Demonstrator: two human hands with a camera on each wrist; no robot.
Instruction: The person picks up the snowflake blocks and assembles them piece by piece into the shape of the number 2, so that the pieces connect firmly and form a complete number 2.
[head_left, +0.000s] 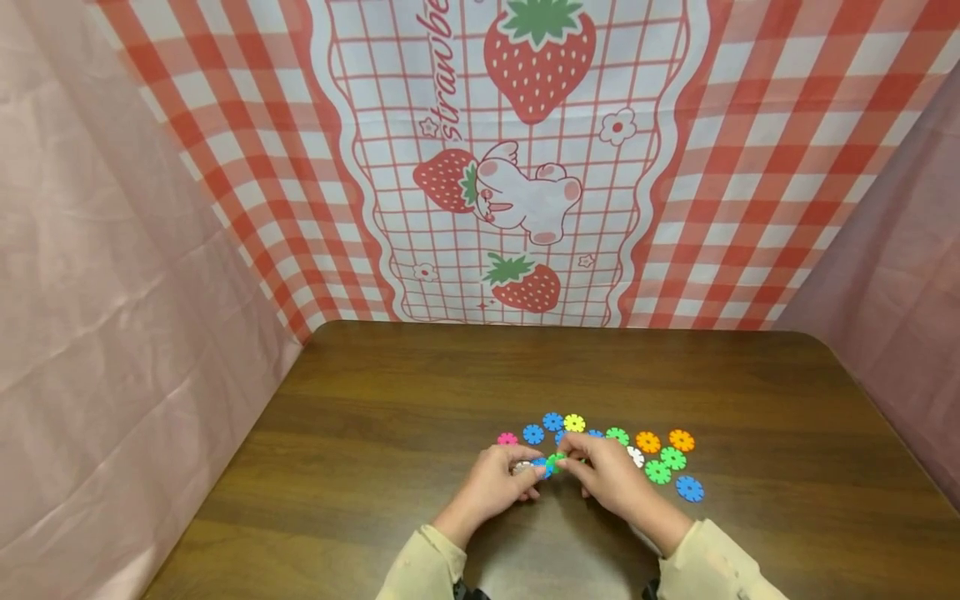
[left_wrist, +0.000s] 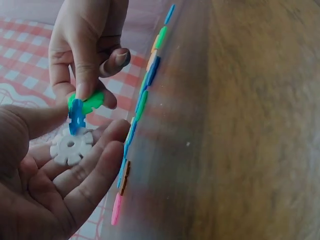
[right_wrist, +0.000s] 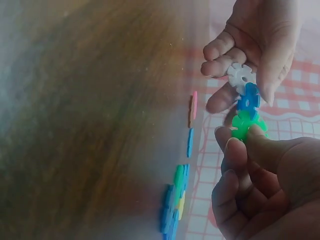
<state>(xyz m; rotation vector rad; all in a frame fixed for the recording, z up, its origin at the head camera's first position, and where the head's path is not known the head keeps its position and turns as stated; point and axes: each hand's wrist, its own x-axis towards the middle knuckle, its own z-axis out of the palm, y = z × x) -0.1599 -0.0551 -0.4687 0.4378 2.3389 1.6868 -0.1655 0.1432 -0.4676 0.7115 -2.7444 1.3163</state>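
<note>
In the head view, my left hand [head_left: 491, 483] and right hand [head_left: 613, 477] meet just above the wooden table [head_left: 375, 417], near the loose discs. Between them is a short chain of notched plastic interlocking discs. A white disc [left_wrist: 61, 150] lies along my left fingers. It is slotted to a blue disc [left_wrist: 77, 120], which stands edge-on and is pinched near my left thumb. Joined to the blue one's other side is a green disc [right_wrist: 242, 124], which my right thumb and index finger pinch. My right fingers hide part of the green disc.
Several loose discs lie flat beyond and right of my hands: pink [head_left: 507, 439], blue [head_left: 533, 434], yellow [head_left: 574, 422], orange [head_left: 682, 440], green [head_left: 657, 472] and white [head_left: 636, 456]. A strawberry-print cloth [head_left: 495, 275] hangs behind the table, with pink cloth [head_left: 135, 292] at the sides.
</note>
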